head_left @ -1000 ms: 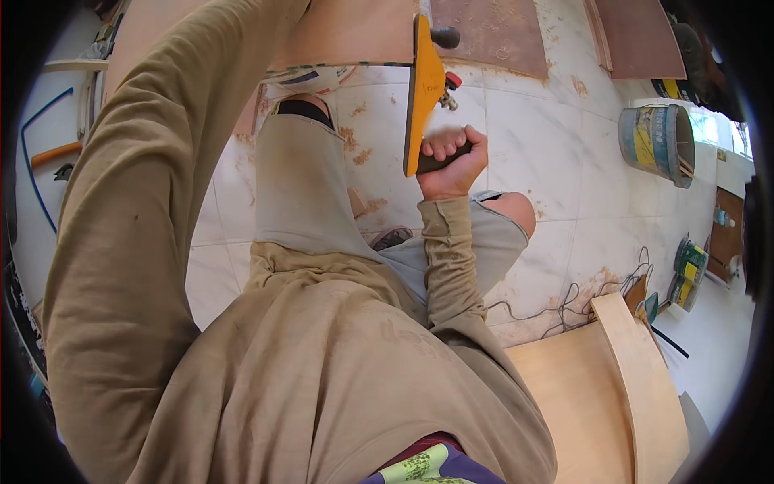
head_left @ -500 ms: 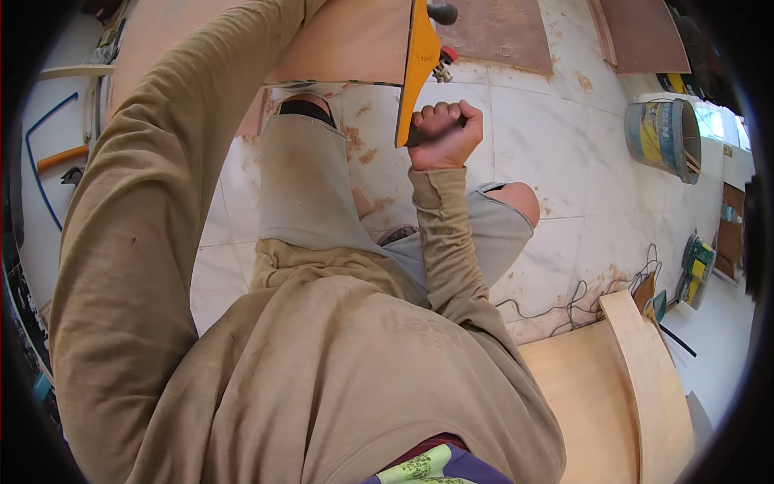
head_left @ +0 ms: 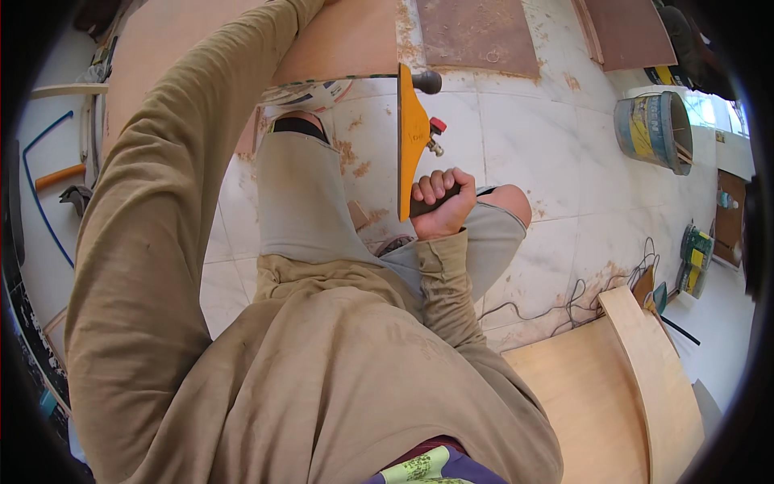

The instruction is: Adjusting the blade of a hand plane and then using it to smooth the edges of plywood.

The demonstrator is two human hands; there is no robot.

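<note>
Two hands: right hand (head_left: 448, 211) closed round the dark rear grip (head_left: 421, 209); left hand beyond view, state untellable.
Orange plane (head_left: 413, 133): straight ahead of the right hand, long axis pointing away from the body, sole leftward.
Pinkish-brown panel (head_left: 351, 40): ahead-left of the right hand, its right edge nearly in line with the sole; contact unclear.

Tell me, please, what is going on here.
The person's right hand grips a yellow hand plane by its dark handle. The plane's front end is by the corner of a wooden board; whether they touch is unclear. The left sleeve reaches over the board. Shavings lie on the tiled floor.
</note>
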